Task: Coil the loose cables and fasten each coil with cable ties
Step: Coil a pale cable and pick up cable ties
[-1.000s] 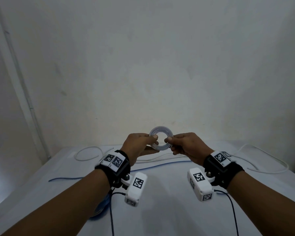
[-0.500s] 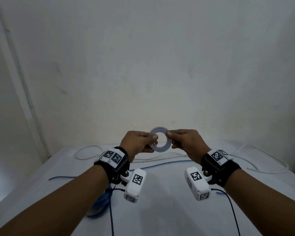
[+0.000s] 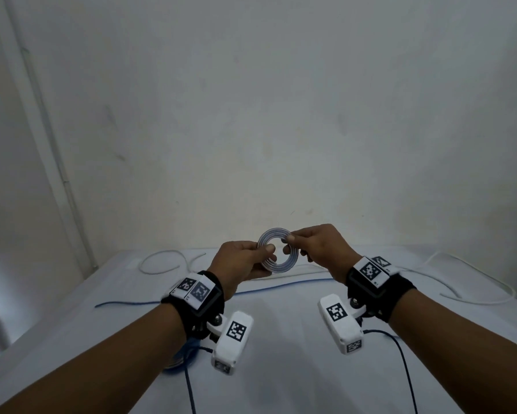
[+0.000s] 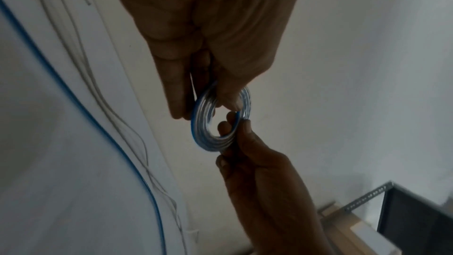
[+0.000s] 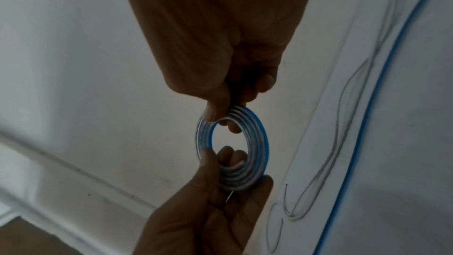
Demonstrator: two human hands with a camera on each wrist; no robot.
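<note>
Nearest to me, a blue coil (image 3: pixel 181 355) lies on the white worktop (image 3: pixel 281 339), partly hidden under my left forearm. Both wrists carry black straps with white marker blocks. Above the worktop, my left hand (image 3: pixel 239 261) and right hand (image 3: pixel 317 246) hold a flat ring of wound tie material (image 3: pixel 277 253), silver-white with blue edging, upright in the air between them. Left grip: thumb on the near face, fingers curled behind, pinching the ring's left side. Right grip: thumb and fingertips closed on the ring's upper right edge, one fingertip showing through the centre hole. In the left wrist view the ring (image 4: pixel 220 121) sits between both sets of fingers; the right wrist view shows the same ring (image 5: pixel 232 148). Beyond the hands, a loose blue cable (image 3: pixel 281 286) crosses the worktop. Farther back lie white cables (image 3: pixel 161 261), one looped at the left, another (image 3: pixel 475 282) curving along the right edge, near the wall
</note>
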